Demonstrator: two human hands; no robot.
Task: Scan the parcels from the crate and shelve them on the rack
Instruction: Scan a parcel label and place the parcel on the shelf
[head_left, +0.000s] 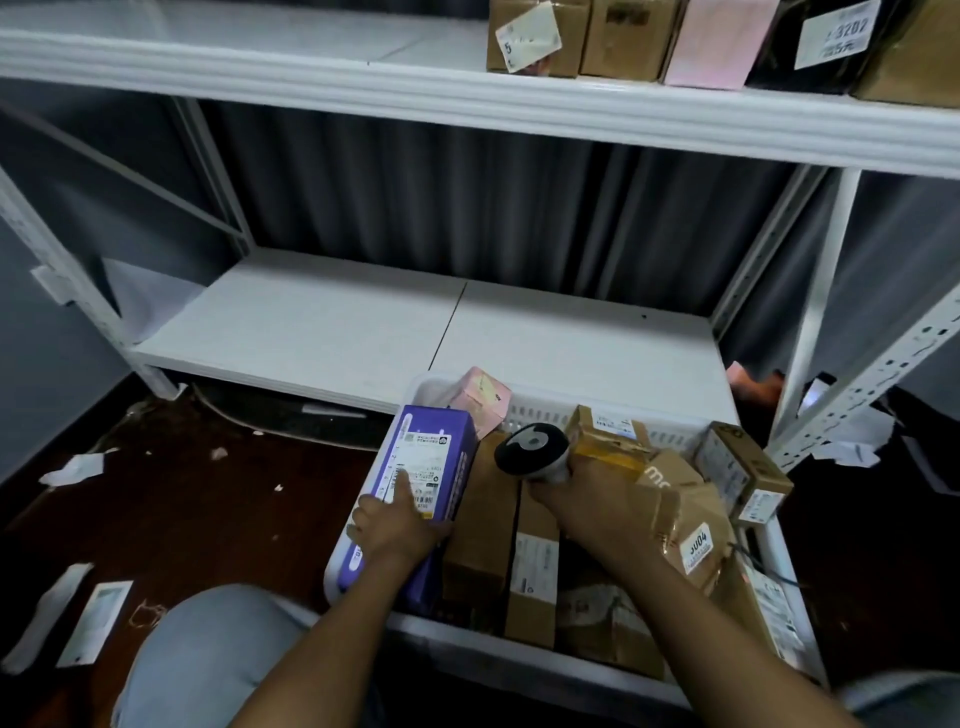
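Our left fingers (400, 486) lie flat on the label (422, 470) of the purple box (415, 499), index extended along the barcode — pressing, not gripping. Right hand (576, 493) is wrapped closed around the scanner (530, 449), its round dark head turned toward that label. The box leans at the left end of the white crate (540, 413), among brown cartons.

Judgement: scan in hand. We should lift the finger clear of the bars, hold the box steady, square the head to the label — its glossy face may glare. Rack (322, 322) lies just behind, flat matte board.
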